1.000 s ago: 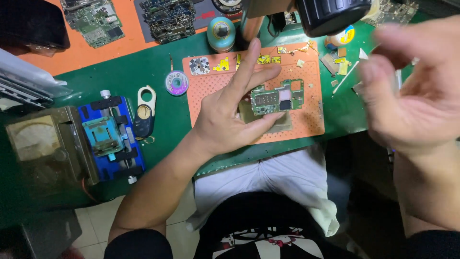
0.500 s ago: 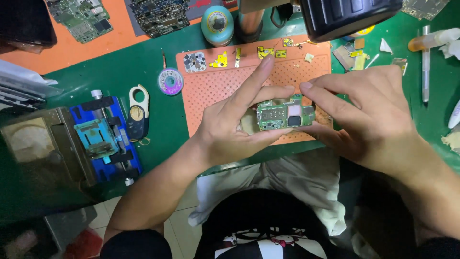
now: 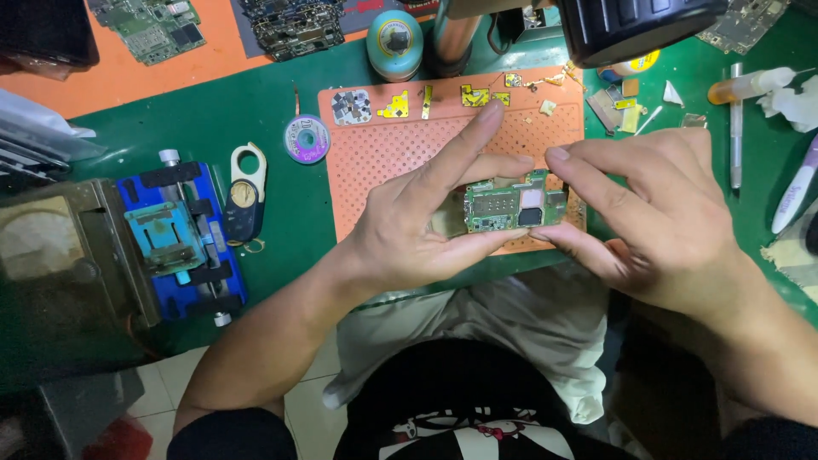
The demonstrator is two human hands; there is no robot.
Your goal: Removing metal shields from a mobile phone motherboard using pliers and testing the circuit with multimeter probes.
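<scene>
while both hands meet over the middle of the orange perforated mat (image 3: 383, 153), a small green circuit board (image 3: 509, 204) sits lifted between them, clear of the mat and just below the dark microscope head (image 3: 639, 25) at twelve o'clock. the left hand (image 3: 409, 230) has a closed grip on the board's nine o'clock end, thumb under the lower edge and middle fingers behind, while its index finger points up toward one o'clock, free of the board. the right hand (image 3: 665, 221) pinches the three o'clock end between thumb and forefinger, also a closed grip on the board.

judging by how things lie, the work looks to be in its middle: the board is bare and out of any housing, and small gold-coloured shields (image 3: 396, 106) and other loose bits are laid out along the mat's twelve o'clock edge, so some stripping seems done. the blue board holder (image 3: 175, 238) at nine o'clock stands without this board clamped in it, and the board rests on nothing, so any fixing down or close work under the microscope appears not yet begun. a coil of solder wick (image 3: 307, 139) lies at ten o'clock on the green surface (image 3: 281, 68), untouched. tweezers and pens (image 3: 737, 128) lie at two o'clock, well apart from both hands.
</scene>
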